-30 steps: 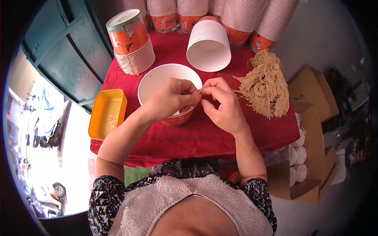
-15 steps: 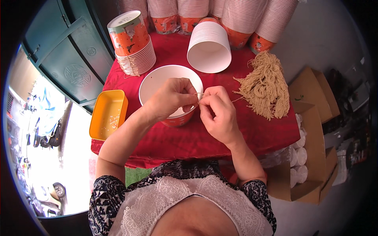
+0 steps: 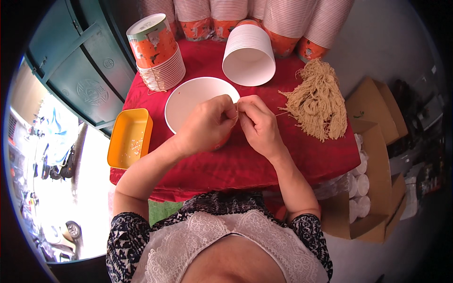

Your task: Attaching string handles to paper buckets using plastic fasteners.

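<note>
My left hand (image 3: pixel 210 122) and my right hand (image 3: pixel 258 123) meet over the right rim of a paper bucket (image 3: pixel 184 101), white inside and orange-red outside. Both are closed in a pinch, fingertips nearly touching, on a thin tan string (image 3: pixel 283 113). Its loose end shows to the right of my right hand, near a heap of tan strings (image 3: pixel 321 101). The part of the string between my fingers is mostly hidden. Behind my hands a stack of white paper buckets (image 3: pixel 249 61) lies on its side, its mouth facing me.
On the red-covered table (image 3: pixel 302 160), a yellow tray (image 3: pixel 130 137) with small pale bits stands at left. Behind it is an upside-down bucket stack (image 3: pixel 158 56) with string on it. Wrapped bucket stacks (image 3: pixel 288 23) line the back. An open cardboard box (image 3: pixel 375 188) sits at right.
My hands have moved slightly up and left, and the left one has turned its back more toward me. Both keep their pinch near the bucket's rim.
</note>
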`<state>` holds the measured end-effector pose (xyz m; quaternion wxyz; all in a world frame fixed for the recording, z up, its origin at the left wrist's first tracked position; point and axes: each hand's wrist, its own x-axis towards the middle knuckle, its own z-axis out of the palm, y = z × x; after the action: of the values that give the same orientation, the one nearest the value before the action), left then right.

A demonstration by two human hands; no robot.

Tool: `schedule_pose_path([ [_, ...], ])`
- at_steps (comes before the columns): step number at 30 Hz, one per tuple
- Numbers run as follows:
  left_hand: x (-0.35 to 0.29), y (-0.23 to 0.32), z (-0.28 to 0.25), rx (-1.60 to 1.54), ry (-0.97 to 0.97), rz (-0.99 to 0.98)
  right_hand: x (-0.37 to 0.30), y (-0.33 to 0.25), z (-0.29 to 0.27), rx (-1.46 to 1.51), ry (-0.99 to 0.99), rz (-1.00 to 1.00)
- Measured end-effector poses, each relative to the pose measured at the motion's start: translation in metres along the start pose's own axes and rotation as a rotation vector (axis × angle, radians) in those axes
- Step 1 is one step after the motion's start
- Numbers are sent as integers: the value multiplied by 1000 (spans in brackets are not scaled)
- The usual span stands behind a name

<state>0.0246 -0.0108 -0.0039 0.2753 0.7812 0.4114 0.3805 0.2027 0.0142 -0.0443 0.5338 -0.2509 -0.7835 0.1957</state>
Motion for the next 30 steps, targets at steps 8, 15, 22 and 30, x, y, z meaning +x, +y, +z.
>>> schedule_pose_path([
  [8, -7, 3, 15, 381, 240, 222, 2, -2, 0, 61, -43, 64],
  [15, -11, 2, 16, 515, 241, 222, 7, -4, -9, 196, -169, 154],
  [22, -11, 2, 16, 487, 231, 229, 7, -4, -15, 254, -237, 201],
  [30, -3, 0, 3, 113, 187, 57, -9, -15, 2, -102, 48, -44],
])
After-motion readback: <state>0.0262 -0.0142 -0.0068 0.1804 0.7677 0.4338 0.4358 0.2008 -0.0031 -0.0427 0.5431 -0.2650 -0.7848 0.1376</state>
